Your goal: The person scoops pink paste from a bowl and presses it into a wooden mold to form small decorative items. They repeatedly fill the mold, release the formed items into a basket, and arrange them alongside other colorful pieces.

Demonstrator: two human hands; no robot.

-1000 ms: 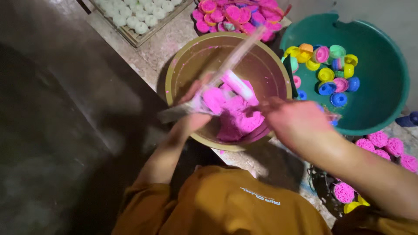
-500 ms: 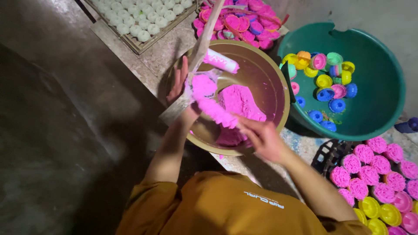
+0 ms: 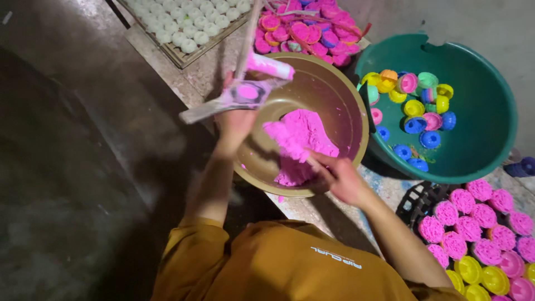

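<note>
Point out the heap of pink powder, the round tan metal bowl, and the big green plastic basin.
heap of pink powder (image 3: 298, 139), head view, middle of the heap.
round tan metal bowl (image 3: 334, 92), head view, bare inner wall.
big green plastic basin (image 3: 479, 128), head view, bare inner wall.

dim dark concrete floor (image 3: 72, 184), worn stone ledge (image 3: 206, 72), low light
</note>
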